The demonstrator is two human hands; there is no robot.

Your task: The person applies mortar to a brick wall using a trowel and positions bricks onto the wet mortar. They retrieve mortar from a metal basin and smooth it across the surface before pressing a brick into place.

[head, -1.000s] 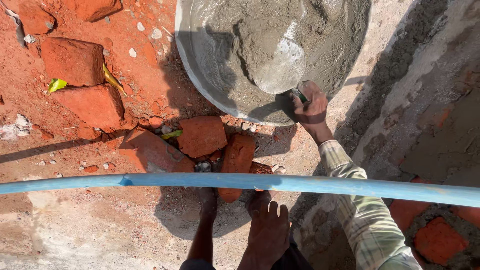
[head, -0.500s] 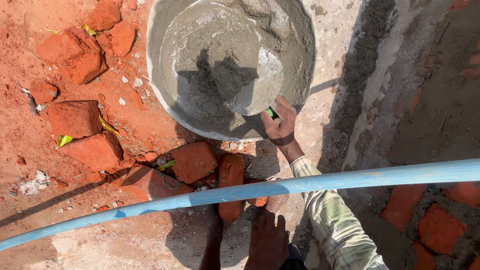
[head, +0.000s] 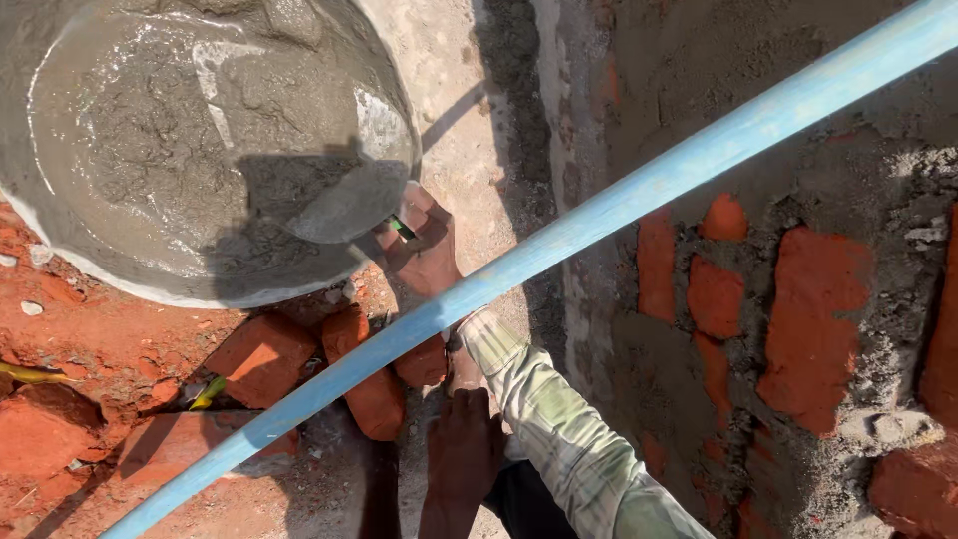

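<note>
My right hand (head: 427,248) grips the green-handled trowel (head: 351,203), whose blade carries a lump of wet grey mortar. The blade sits at the near right rim of a round metal pan (head: 150,291) filled with wet mortar (head: 140,130). My sleeve (head: 559,429) runs down to the lower right. My left hand is out of view. My bare foot (head: 464,449) stands on the ground just below the hand.
A blue pipe (head: 639,195) crosses the view diagonally above my wrist. A brick wall (head: 813,324) with fresh mortar joints rises on the right. Loose red bricks (head: 261,354) and rubble lie on red earth below the pan.
The view has swung right and closer, so the pan slid to the left and the wall came in. The trowel blade now shows a load of mortar at the pan's rim.
</note>
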